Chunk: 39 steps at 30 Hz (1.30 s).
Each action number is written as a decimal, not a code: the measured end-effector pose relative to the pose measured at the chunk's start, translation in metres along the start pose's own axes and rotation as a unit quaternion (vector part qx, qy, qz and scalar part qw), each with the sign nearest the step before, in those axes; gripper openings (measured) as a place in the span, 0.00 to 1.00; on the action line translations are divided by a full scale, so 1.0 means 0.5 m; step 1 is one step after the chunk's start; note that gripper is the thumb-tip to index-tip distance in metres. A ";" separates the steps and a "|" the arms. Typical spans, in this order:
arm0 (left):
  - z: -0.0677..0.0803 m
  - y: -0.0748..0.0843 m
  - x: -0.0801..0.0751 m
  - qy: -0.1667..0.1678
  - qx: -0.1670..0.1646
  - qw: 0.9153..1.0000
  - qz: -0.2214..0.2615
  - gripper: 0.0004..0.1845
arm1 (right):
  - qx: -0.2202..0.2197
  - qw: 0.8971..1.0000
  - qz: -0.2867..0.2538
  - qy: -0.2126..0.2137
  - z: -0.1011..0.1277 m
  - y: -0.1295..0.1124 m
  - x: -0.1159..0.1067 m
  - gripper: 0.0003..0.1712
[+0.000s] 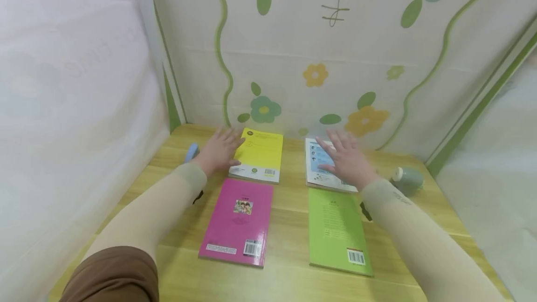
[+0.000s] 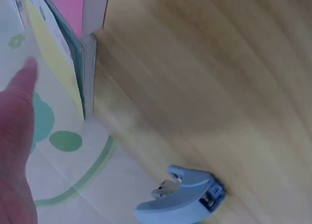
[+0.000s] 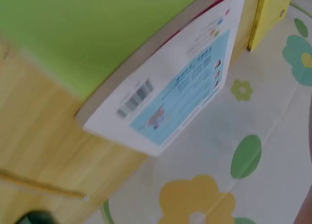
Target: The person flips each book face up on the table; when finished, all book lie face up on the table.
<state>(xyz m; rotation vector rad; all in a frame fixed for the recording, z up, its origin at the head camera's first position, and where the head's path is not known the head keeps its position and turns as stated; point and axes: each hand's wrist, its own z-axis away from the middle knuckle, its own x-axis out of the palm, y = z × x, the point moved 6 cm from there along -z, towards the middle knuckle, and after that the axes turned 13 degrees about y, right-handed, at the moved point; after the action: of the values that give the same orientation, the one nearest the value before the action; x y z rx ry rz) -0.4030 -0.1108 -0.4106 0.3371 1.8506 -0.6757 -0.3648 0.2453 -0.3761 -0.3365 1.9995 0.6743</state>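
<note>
Hands apart and flat, I see my left hand (image 1: 218, 150) resting on the yellow book (image 1: 259, 155) and my right hand (image 1: 346, 160) on the white book (image 1: 319, 164), both at the table's (image 1: 289, 227) far edge.

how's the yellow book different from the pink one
The yellow book lies in the far row by the wall; the pink book lies nearer, just in front of it. The left hand rests on the yellow book's left edge; no hand touches the pink book. The pink cover bears a small picture, the yellow none. Both lie flat on the table and show barcodes.
</note>
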 end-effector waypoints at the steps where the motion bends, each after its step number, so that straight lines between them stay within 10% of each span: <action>1: 0.003 0.000 0.002 -0.003 -0.005 1.000 0.005 0.46 | 0.007 1.000 -0.010 -0.004 -0.005 -0.006 0.005 0.50; 17: 0.041 0.010 0.043 -0.062 -0.135 0.978 0.145 0.38 | 0.062 0.981 -0.183 -0.035 -0.082 -0.168 0.092 0.43; 26: 0.055 0.023 0.066 -0.100 -0.288 0.893 0.331 0.16 | 0.088 0.956 -0.256 -0.109 -0.068 -0.243 0.131 0.44; 39: 0.060 0.030 0.073 -0.087 -0.395 0.829 0.385 0.22 | 0.087 0.959 -0.230 -0.141 -0.065 -0.259 0.139 0.37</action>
<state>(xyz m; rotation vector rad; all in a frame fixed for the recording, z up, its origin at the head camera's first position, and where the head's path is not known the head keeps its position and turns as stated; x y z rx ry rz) -0.3858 -0.1199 -0.4561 0.4017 1.4727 0.6011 -0.3587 0.1243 -0.4657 -0.5455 1.6129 0.2318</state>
